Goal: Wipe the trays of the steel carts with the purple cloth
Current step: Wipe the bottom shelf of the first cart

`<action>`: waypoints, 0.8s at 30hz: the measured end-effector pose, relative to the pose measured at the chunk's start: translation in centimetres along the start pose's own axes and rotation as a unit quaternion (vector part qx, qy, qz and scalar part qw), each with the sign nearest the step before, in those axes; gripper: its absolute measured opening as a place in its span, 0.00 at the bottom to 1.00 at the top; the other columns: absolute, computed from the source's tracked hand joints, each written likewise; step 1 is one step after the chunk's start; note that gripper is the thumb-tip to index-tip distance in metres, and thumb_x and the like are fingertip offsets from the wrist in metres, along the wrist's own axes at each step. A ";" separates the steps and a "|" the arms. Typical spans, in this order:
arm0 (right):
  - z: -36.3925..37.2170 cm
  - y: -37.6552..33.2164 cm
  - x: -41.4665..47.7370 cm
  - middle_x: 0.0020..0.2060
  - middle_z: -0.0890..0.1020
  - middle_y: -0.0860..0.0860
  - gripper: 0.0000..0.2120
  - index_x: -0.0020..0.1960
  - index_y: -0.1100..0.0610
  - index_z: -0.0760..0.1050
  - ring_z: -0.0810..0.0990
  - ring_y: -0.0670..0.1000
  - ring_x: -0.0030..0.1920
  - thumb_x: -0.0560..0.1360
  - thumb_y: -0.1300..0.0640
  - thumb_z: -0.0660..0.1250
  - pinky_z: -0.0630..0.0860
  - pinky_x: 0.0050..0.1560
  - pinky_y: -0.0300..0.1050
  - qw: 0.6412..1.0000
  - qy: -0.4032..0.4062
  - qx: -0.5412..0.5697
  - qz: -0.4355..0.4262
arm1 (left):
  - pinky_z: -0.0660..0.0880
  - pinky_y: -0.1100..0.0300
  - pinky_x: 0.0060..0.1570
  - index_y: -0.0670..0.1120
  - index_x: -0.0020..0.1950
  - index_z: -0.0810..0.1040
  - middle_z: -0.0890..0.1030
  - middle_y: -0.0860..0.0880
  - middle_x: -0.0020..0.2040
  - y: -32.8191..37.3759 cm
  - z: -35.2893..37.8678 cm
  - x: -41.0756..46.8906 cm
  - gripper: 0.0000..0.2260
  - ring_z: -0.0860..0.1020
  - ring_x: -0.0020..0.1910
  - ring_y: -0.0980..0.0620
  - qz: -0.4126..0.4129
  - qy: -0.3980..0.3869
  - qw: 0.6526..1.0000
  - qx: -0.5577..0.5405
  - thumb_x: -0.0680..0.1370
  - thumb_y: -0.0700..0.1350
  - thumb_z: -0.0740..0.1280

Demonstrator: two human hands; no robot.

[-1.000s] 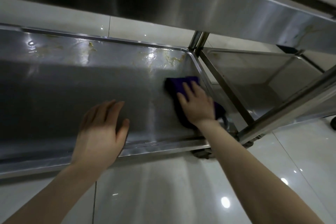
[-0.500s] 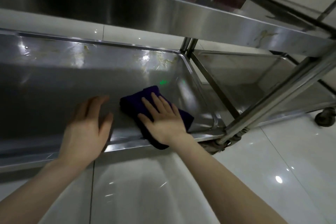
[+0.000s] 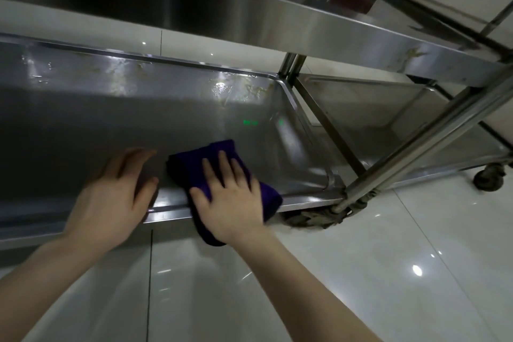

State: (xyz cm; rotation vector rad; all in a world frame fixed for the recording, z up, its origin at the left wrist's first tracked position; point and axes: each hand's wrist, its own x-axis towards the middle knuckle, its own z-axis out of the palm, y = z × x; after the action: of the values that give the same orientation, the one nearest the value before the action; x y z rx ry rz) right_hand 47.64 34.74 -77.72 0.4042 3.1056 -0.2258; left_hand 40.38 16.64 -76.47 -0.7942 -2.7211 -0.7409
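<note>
The low steel tray (image 3: pixel 172 119) of the near cart fills the left and middle of the view, with yellowish stains along its far wall. A folded purple cloth (image 3: pixel 194 166) lies over the tray's near rim, partly hanging over the edge. My right hand (image 3: pixel 230 203) presses flat on the cloth, fingers spread. To its left, my left hand (image 3: pixel 111 197) rests flat on the same near rim, holding nothing. A second cart's low tray (image 3: pixel 388 119) sits to the right.
An upper steel tray (image 3: pixel 249 14) overhangs close above. Steel posts (image 3: pixel 433 136) slope down to a dirty caster (image 3: pixel 319 216) at the tray's right corner; another caster (image 3: pixel 488 178) is at far right. Glossy white floor tiles (image 3: pixel 361 272) lie in front.
My right hand has slid the cloth from the tray's right end leftward and toward me, onto the near rim. My left hand has stayed on the rim.
</note>
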 end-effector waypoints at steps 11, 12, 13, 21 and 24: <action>-5.4 14.6 -1.2 0.80 0.47 0.48 0.26 0.79 0.44 0.46 0.49 0.52 0.78 0.83 0.44 0.46 0.49 0.76 0.52 0.984 -0.056 -0.029 0.166 | 0.77 0.43 0.42 0.47 0.69 0.69 0.71 0.42 0.63 -6.3 -1.7 -1.3 0.22 0.73 0.54 0.36 0.030 -0.013 0.999 0.040 0.76 0.54 0.59; -5.4 14.5 -1.3 0.80 0.46 0.48 0.25 0.79 0.44 0.46 0.48 0.52 0.78 0.83 0.44 0.46 0.48 0.76 0.54 0.983 -0.055 -0.021 0.175 | 0.76 0.42 0.44 0.47 0.69 0.69 0.71 0.43 0.64 -7.4 -2.1 -1.7 0.24 0.73 0.56 0.37 0.027 -0.021 0.998 0.048 0.76 0.56 0.56; -5.2 13.8 -1.4 0.80 0.46 0.49 0.25 0.79 0.44 0.46 0.48 0.52 0.78 0.83 0.44 0.45 0.47 0.77 0.55 0.982 -0.052 -0.011 0.183 | 0.76 0.41 0.47 0.48 0.69 0.69 0.71 0.43 0.64 -8.4 -2.3 -2.0 0.25 0.72 0.58 0.37 0.023 -0.026 0.998 0.058 0.75 0.58 0.55; -0.2 -2.5 0.3 0.79 0.47 0.46 0.27 0.78 0.40 0.50 0.46 0.50 0.78 0.80 0.43 0.50 0.48 0.73 0.59 1.000 -0.022 0.012 0.017 | 0.73 0.39 0.53 0.45 0.68 0.71 0.71 0.41 0.66 -7.6 -3.3 -2.5 0.27 0.70 0.62 0.36 0.025 -0.022 0.996 0.088 0.74 0.58 0.56; -0.4 -2.6 0.7 0.79 0.48 0.46 0.27 0.78 0.40 0.49 0.47 0.50 0.78 0.80 0.44 0.49 0.49 0.74 0.58 0.999 -0.038 0.007 -0.030 | 0.74 0.39 0.55 0.46 0.69 0.70 0.70 0.42 0.67 -8.0 -4.0 -2.6 0.27 0.69 0.63 0.37 0.033 -0.020 0.997 0.069 0.74 0.58 0.56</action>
State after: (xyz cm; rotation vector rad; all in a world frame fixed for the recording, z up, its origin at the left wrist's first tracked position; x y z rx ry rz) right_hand 46.28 32.50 -76.97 0.2962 3.0466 -0.2571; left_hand 38.39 7.52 -77.17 -0.8707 -2.7316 -0.5215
